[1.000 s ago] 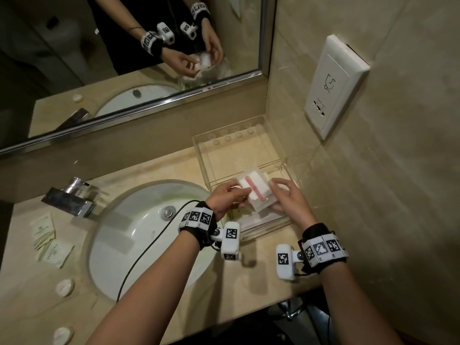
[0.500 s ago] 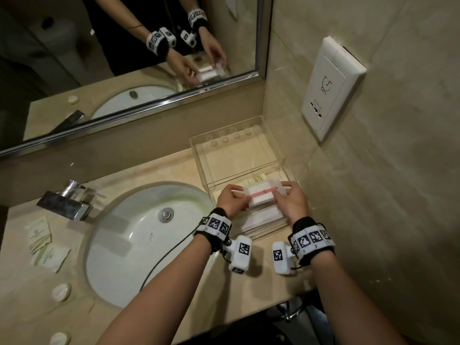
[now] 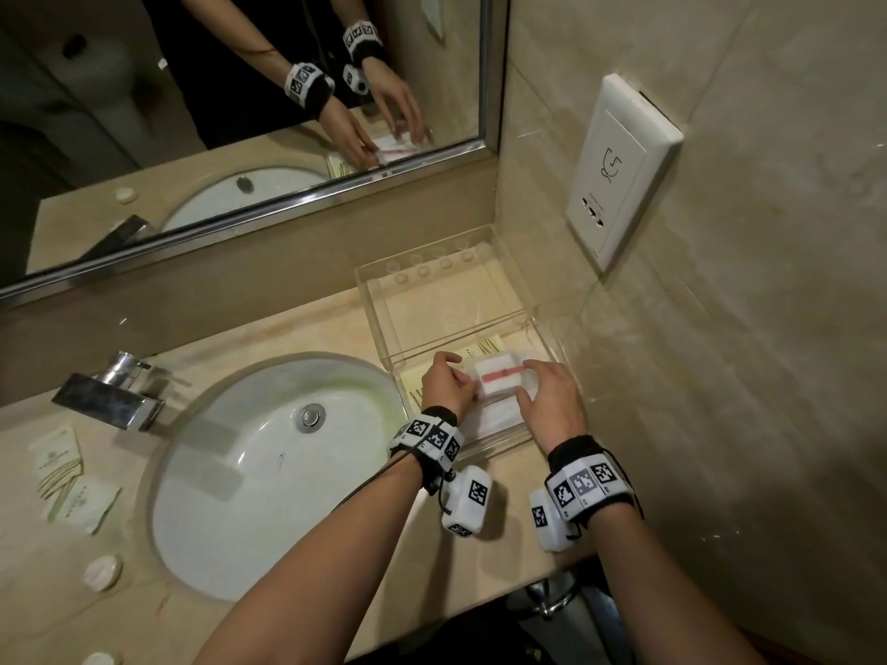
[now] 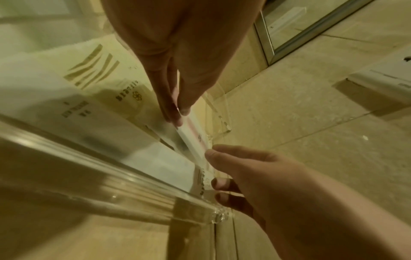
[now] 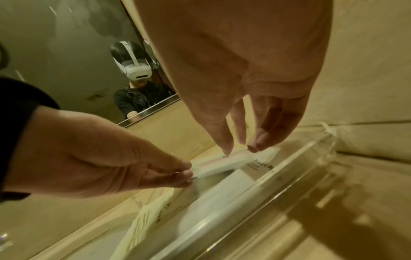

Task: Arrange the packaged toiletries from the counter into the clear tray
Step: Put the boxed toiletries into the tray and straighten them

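Between the two hands, down in the near compartment of the clear tray (image 3: 499, 436), sits the packet with the pink stripe (image 3: 499, 376), lying on top of the flat white sachets (image 3: 497, 415) already in there. The left hand (image 3: 444, 383) pinches its left end between thumb and fingertips, and the right hand (image 3: 552, 400) has its fingers curled lightly over the right end, tips touching the wrapper. Whether the right hand is actually gripping or just steadying isn't clear from the wrist views.

Handling guess: this thing looks light and thin, with a crinkly plastic wrapper, so probably a bit slippery and floppy at the edges. Holding it by the two short ends like this seems right, since squeezing the middle would likely just buckle it. Nothing about it looks fragile.

Room-wise, the near tray wall sits right under both wrists, and the tiled side wall is just beyond the right hand, so that side is tight. Straight up is the easy way out. Past the fingertips there's a clear divider, then the far compartment of the tray, which looks open, backed by the mirror (image 3: 240, 136).

Well off to the left of the left hand, beyond the sink (image 3: 269, 472), more sachets (image 3: 62, 477) and small round white items (image 3: 103, 571) wait on the counter (image 3: 297, 328).
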Available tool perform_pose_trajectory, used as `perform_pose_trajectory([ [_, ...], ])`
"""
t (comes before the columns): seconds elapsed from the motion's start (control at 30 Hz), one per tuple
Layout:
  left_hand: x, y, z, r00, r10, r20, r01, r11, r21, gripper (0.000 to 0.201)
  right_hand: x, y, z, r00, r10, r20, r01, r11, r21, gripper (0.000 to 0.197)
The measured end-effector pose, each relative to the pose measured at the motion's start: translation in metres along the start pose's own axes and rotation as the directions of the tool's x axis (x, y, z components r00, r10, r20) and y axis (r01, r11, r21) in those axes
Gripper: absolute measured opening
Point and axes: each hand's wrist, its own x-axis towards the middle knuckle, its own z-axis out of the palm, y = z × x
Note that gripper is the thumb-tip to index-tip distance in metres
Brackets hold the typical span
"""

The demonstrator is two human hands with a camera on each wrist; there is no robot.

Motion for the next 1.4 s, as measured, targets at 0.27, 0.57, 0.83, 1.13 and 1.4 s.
perform_pose_trajectory([
  [0.27, -0.009, 0.012, 0.010, 0.995, 0.088, 0.044, -0.094, 0.984, 0.154, 0.030, 0.000, 0.005, -0.002, 0.999, 0.016, 0.029, -0.016, 1.000, -0.015, 0.038],
  [0.57, -0.016, 0.013, 0.006, 0.988, 0.117, 0.098, -0.129, 0.984, 0.127, 0.045, 0.010, 0.007, -0.002, 0.992, -0.017, 0.125, 0.024, 0.998, -0.053, 0.043],
  [0.83, -0.022, 0.003, 0.011, 0.989, 0.111, 0.094, -0.122, 0.985, 0.119, 0.036, 0.020, 0.012, 0.002, 0.989, -0.029, 0.145, 0.041, 0.996, -0.078, 0.045],
  [1.13, -0.021, 0.003, 0.007, 0.979, 0.140, 0.148, -0.156, 0.982, 0.107, 0.033, 0.021, 0.017, 0.005, 0.989, -0.050, 0.136, 0.060, 0.996, -0.073, 0.048],
  [1.4, -0.025, -0.003, 0.000, 0.964, 0.211, 0.164, -0.245, 0.941, 0.232, 0.030, 0.023, 0.011, 0.003, 0.994, -0.088, 0.066, 0.091, 0.995, -0.041, 0.044],
])
